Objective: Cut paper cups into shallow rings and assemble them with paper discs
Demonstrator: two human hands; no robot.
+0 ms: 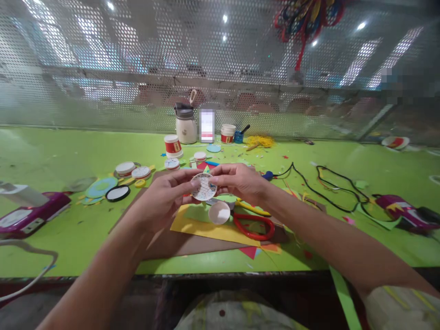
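Patterned disc (204, 187) between both hands' grip.

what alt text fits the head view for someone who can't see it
Left hand and right hand together hold a small round patterned disc above a green table. Below lie yellow paper, a white cup and red-handled scissors.
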